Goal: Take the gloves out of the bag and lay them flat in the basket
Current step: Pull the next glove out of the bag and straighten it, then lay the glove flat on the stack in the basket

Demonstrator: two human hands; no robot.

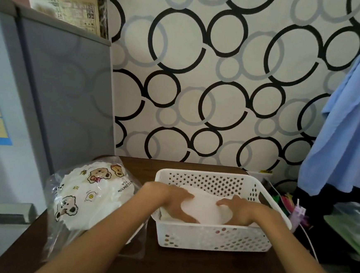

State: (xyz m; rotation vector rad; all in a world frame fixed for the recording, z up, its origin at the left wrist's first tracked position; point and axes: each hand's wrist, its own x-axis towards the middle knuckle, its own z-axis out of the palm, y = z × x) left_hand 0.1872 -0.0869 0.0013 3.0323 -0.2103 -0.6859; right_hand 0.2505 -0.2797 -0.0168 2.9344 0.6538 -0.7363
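Note:
A white perforated plastic basket [214, 236] stands on the dark wooden table. Inside it lies a pale translucent glove [206, 209], spread over more white material. My left hand [173, 200] presses on the glove's left side with fingers spread. My right hand [237, 208] presses on its right side, fingers flat. To the left of the basket lies a clear plastic bag [84, 195] printed with cartoon bears, bulging with white gloves; neither hand touches it.
A grey cabinet or fridge [49, 93] stands at the left against the table. A blue cloth [347, 128] hangs at the right above colourful clutter [288, 201] and a green tray [350, 231]. Bare tabletop [196, 267] shows in front of the basket.

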